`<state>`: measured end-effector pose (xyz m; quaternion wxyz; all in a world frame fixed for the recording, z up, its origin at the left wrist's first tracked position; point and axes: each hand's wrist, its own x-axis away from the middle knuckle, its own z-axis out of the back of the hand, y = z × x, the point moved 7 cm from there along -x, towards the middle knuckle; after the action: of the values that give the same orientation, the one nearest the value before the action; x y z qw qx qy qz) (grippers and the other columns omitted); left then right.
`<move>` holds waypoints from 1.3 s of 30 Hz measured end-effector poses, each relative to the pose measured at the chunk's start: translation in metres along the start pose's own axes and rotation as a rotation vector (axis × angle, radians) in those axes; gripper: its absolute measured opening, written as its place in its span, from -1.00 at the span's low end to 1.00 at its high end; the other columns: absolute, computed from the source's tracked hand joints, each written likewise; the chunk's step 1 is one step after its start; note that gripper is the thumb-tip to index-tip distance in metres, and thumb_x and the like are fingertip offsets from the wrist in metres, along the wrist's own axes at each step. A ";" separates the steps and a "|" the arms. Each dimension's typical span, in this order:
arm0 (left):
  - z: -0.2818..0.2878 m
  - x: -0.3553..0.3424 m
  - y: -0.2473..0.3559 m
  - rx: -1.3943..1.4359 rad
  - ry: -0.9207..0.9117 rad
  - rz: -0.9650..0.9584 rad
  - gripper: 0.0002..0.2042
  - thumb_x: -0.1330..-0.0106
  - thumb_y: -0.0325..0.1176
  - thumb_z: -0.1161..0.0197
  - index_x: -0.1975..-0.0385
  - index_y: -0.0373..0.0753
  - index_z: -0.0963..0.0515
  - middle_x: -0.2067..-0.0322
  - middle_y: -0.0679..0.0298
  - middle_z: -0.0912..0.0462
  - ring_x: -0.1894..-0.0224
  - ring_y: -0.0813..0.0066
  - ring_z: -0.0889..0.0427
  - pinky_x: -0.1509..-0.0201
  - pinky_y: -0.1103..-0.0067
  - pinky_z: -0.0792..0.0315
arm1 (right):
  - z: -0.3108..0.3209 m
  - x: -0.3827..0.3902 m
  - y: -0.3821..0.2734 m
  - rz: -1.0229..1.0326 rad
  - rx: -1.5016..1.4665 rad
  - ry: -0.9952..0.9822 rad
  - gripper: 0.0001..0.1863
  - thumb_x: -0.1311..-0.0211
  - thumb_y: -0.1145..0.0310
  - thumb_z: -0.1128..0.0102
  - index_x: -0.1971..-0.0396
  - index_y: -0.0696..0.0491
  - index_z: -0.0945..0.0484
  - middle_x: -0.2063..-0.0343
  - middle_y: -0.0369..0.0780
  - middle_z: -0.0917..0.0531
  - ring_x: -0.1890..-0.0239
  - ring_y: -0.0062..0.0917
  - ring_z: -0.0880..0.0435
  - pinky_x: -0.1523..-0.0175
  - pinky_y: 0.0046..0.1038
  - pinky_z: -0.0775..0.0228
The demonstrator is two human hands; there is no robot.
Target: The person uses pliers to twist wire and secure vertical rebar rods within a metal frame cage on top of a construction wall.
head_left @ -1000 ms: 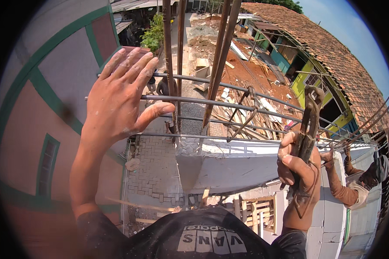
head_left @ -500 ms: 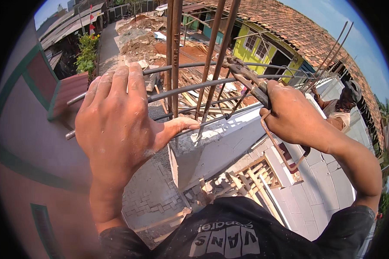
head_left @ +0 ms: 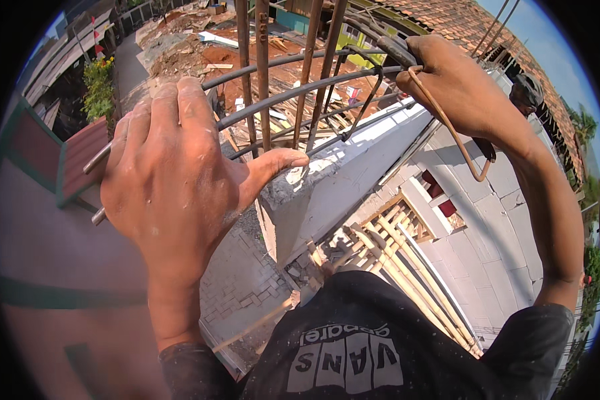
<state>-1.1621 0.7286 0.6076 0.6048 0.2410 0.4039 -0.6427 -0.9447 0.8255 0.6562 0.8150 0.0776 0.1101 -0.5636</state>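
Dark ribbed rebar (head_left: 280,99) runs across in front of me as a horizontal cage, its bars tied to dark stirrups (head_left: 369,100). My left hand (head_left: 173,167) is closed over the left ends of the bars, fingers over the top and thumb stretched along the lower side. Two cut ends stick out past its outer edge. In my right hand (head_left: 447,87) are metal pincers (head_left: 395,51), beside the upper bars near a stirrup. A thin brown bent rod (head_left: 447,127) hangs below that fist; how it is held is hidden. The pincers' jaws are hard to make out.
Brown upright rebars (head_left: 263,83) stand between my hands, rising from a pale wall (head_left: 353,180). Below lie bamboo poles (head_left: 400,267) and paving (head_left: 240,293). Another person (head_left: 527,90) is beyond my right arm. A pink wall (head_left: 60,253) stands at left.
My right hand, with the pincers and bent rod, has moved up in view. My left hand keeps its hold on the rebar. The whole view has shifted slightly.
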 end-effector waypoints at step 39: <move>-0.017 0.047 0.004 0.028 0.071 0.136 -0.11 0.26 0.48 -0.39 0.07 -0.22 -0.63 0.15 0.21 -0.72 0.08 0.16 -0.70 -0.02 0.40 -0.55 | -0.048 0.007 -0.016 0.143 0.085 -0.125 -0.68 -0.03 0.35 -0.10 0.50 0.37 -0.64 0.44 0.22 -0.65 0.28 0.07 -0.71 0.06 -0.10 -0.55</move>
<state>-1.1685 0.7152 0.5593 0.6289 0.2987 0.3986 -0.5970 -0.9622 0.8255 0.6079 0.8543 0.0846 0.0291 -0.5120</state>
